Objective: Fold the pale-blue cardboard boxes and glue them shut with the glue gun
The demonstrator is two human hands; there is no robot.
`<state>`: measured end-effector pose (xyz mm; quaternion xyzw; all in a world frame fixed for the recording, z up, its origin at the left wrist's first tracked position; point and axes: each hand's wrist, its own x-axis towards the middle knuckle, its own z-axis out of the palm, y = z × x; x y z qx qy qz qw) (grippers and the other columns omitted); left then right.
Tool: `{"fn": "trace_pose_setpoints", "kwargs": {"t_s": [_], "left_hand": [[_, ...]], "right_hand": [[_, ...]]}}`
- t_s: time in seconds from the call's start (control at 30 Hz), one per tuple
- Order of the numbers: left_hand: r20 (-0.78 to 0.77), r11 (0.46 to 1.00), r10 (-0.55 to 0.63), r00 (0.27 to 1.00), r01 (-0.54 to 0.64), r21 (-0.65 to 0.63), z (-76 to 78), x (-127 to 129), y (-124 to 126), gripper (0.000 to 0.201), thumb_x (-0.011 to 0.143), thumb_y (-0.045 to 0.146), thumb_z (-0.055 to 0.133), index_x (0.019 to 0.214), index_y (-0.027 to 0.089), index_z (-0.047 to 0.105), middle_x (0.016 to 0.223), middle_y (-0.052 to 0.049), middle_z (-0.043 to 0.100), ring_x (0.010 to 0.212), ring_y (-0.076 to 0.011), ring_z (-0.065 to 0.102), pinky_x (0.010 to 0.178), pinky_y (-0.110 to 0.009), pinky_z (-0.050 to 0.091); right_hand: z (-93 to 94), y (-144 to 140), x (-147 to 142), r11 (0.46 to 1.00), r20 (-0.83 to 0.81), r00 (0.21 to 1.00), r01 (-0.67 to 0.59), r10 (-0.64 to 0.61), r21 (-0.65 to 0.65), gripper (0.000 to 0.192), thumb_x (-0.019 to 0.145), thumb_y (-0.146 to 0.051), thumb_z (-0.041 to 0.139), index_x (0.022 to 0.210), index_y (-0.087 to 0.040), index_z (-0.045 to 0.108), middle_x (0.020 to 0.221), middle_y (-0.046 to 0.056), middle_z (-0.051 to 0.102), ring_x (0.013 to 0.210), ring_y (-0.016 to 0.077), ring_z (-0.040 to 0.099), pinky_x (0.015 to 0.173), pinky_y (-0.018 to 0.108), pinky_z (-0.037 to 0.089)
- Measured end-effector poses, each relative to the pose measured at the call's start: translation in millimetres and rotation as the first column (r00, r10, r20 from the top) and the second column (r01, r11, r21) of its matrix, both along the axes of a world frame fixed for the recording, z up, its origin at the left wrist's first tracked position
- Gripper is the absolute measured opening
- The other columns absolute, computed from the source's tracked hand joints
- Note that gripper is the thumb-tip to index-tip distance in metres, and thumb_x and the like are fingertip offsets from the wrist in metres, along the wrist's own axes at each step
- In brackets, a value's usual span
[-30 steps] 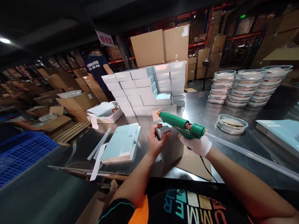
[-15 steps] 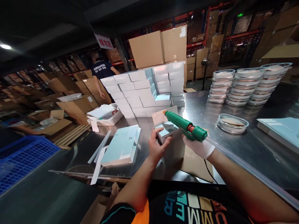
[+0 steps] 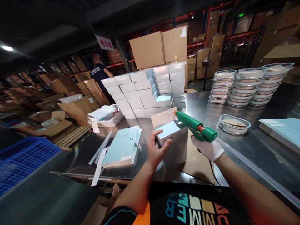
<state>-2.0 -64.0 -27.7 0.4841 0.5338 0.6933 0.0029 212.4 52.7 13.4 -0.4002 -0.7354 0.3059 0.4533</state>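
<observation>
Hanging sign (image 3: 104,42), far left, white board with red Chinese characters: 组包区. Shirt (image 3: 187,209) of the person, near edge, multicoloured block letters seen upside down, partly cut off: "UMMER". Flat pale-blue card stack (image 3: 123,145) on the tabletop, small handwritten mark, too small to read. White label (image 3: 185,31) on far carton: illegible.

I see a small pale blue-grey box (image 3: 174,145) standing upright on a brown cardboard sheet on the steel table, its top flap (image 3: 163,117) open and tilted back. Just beside the flap's right end, a green hot-glue gun (image 3: 196,129) is held level, orange nozzle pointing left at the box's upper edge.
</observation>
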Motion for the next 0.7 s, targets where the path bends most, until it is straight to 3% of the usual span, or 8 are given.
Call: {"fn": "trace_pose_setpoints", "kwargs": {"t_s": [0.13, 0.23, 0.3, 0.33, 0.4, 0.47, 0.57, 0.7], "left_hand": [[0.038, 1.000, -0.025, 0.999, 0.025, 0.006, 2.7, 1, -2, 0.050, 0.084, 0.058, 0.086, 0.116, 0.023, 0.072, 0.108, -0.006, 0.072, 0.096, -0.0230, 0.069, 0.086, -0.033, 0.054], [0.100, 0.998, -0.058, 0.993, 0.056, 0.017, 4.8, 0, 0, 0.056, 0.083, 0.067, 0.084, 0.116, 0.023, 0.071, 0.104, -0.006, 0.072, 0.092, -0.0231, 0.068, 0.082, -0.033, 0.055], [0.134, 0.997, -0.074, 0.988, 0.070, 0.039, 5.4, -3, 2, 0.062, 0.081, 0.074, 0.082, 0.115, 0.023, 0.071, 0.100, -0.006, 0.072, 0.089, -0.0227, 0.068, 0.080, -0.033, 0.055], [0.147, 0.996, -0.081, 0.986, 0.074, 0.050, 5.4, -5, 3, 0.065, 0.080, 0.077, 0.081, 0.115, 0.022, 0.071, 0.098, -0.006, 0.071, 0.087, -0.0225, 0.067, 0.079, -0.033, 0.055], [0.159, 0.994, -0.098, 0.982, 0.089, 0.062, 5.2, -9, 4, 0.069, 0.080, 0.081, 0.079, 0.114, 0.022, 0.071, 0.097, -0.006, 0.072, 0.085, -0.0223, 0.067, 0.077, -0.033, 0.055], [0.157, 0.993, -0.112, 0.981, 0.103, 0.065, 4.9, -11, 4, 0.070, 0.081, 0.082, 0.077, 0.115, 0.022, 0.071, 0.097, -0.007, 0.072, 0.085, -0.0224, 0.067, 0.077, -0.033, 0.055], [0.154, 0.991, -0.131, 0.979, 0.125, 0.044, 4.4, -8, 4, 0.068, 0.082, 0.081, 0.076, 0.113, 0.022, 0.072, 0.096, -0.006, 0.072, 0.085, -0.0224, 0.067, 0.077, -0.033, 0.054], [0.139, 0.974, -0.225, 0.964, 0.225, 0.013, 3.0, 2, 7, 0.065, 0.080, 0.079, 0.079, 0.111, 0.022, 0.072, 0.093, -0.005, 0.071, 0.078, -0.0209, 0.065, 0.071, -0.032, 0.052]], "right_hand": [[-7.4, 16, 8, 0.960, -0.179, 0.984, -0.037, -0.014, -0.276, 0.027, 0.070, -0.045, 0.078, 0.072, -0.025, 0.060, 0.056, -0.001, 0.059, 0.047, 0.0165, 0.051, 0.043, 0.030, 0.047], [-26.3, 29, 19, 0.815, -0.372, 0.928, -0.197, -0.024, -0.545, 0.035, 0.068, -0.049, 0.082, 0.086, -0.022, 0.068, 0.073, 0.006, 0.075, 0.046, 0.0164, 0.057, 0.042, 0.030, 0.047], [-44.9, 40, 30, 0.722, -0.349, 0.937, -0.226, -0.023, -0.654, 0.037, 0.075, -0.057, 0.078, 0.085, -0.022, 0.070, 0.073, 0.010, 0.077, 0.046, 0.0199, 0.061, 0.042, 0.032, 0.049], [-54.5, 47, 37, 0.717, -0.282, 0.959, -0.193, -0.005, -0.669, 0.039, 0.080, -0.062, 0.073, 0.080, -0.023, 0.070, 0.069, 0.012, 0.075, 0.045, 0.0225, 0.063, 0.041, 0.034, 0.049], [-69.6, 61, 52, 0.770, -0.131, 0.991, -0.095, 0.015, -0.631, 0.041, 0.084, -0.063, 0.070, 0.067, -0.026, 0.068, 0.059, 0.012, 0.070, 0.042, 0.0249, 0.062, 0.039, 0.035, 0.045], [-74.2, 68, 63, 0.879, 0.041, 0.999, 0.051, -0.036, -0.473, 0.041, 0.084, -0.057, 0.073, 0.057, -0.027, 0.065, 0.053, 0.009, 0.063, 0.041, 0.0225, 0.058, 0.039, 0.033, 0.040], [-56.8, 58, 59, 0.971, 0.112, 0.979, 0.188, -0.173, -0.149, 0.034, 0.084, -0.056, 0.072, 0.069, -0.026, 0.072, 0.065, 0.008, 0.070, 0.057, 0.0221, 0.064, 0.051, 0.031, 0.048], [-10.7, 25, 18, 0.990, -0.038, 0.991, -0.128, 0.130, 0.050, 0.045, 0.098, -0.056, 0.055, 0.122, -0.023, 0.075, 0.103, 0.010, 0.082, 0.094, 0.0266, 0.078, 0.081, 0.038, 0.064]]}}
